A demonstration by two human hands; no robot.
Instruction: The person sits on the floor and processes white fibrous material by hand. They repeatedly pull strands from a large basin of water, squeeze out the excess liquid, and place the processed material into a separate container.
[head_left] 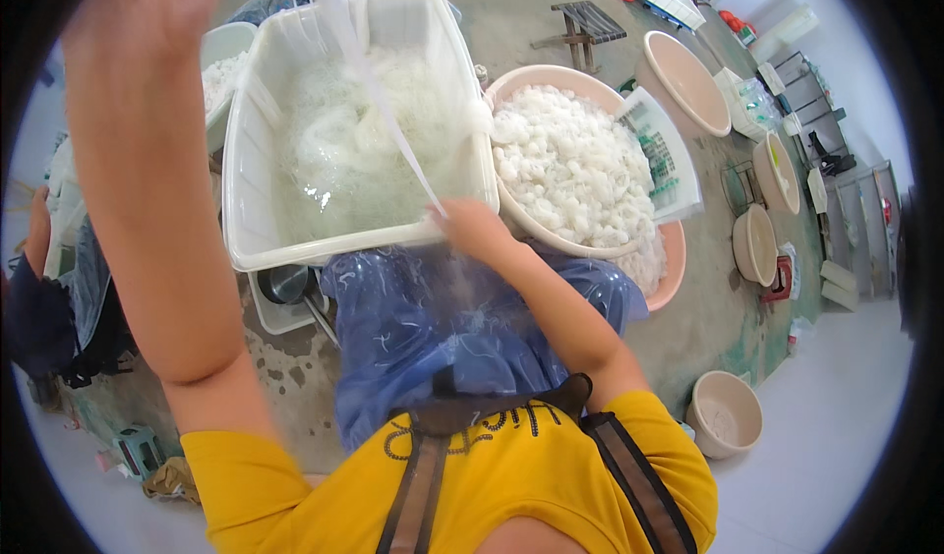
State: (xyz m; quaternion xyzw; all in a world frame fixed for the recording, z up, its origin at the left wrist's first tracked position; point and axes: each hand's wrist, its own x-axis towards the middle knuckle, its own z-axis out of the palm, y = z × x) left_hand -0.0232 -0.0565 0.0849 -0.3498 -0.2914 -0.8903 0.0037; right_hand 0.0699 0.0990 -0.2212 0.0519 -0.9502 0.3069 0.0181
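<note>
A bundle of thin white noodle-like strands (383,102) runs taut from the upper edge down over the tub. At its lower end my right hand (472,230) is closed on it, above the tub's near right corner. My left hand (147,3) is raised high at the upper left, blurred, with its fingers cut off by the edge. Below the strands is a large white rectangular tub (236,200), holding cloudy liquid and a mass of pale strands (344,151). To its right, a round pinkish basin (513,80) is heaped with small white strand bundles (570,161).
A blue plastic apron (423,308) covers my lap. A printed plastic sheet (664,156) leans on the basin. Under the tub lies a metal ladle (285,284). Other basins (726,416) stand on the floor at right, with a stool (587,23) behind. Another person's arm (37,230) shows at left.
</note>
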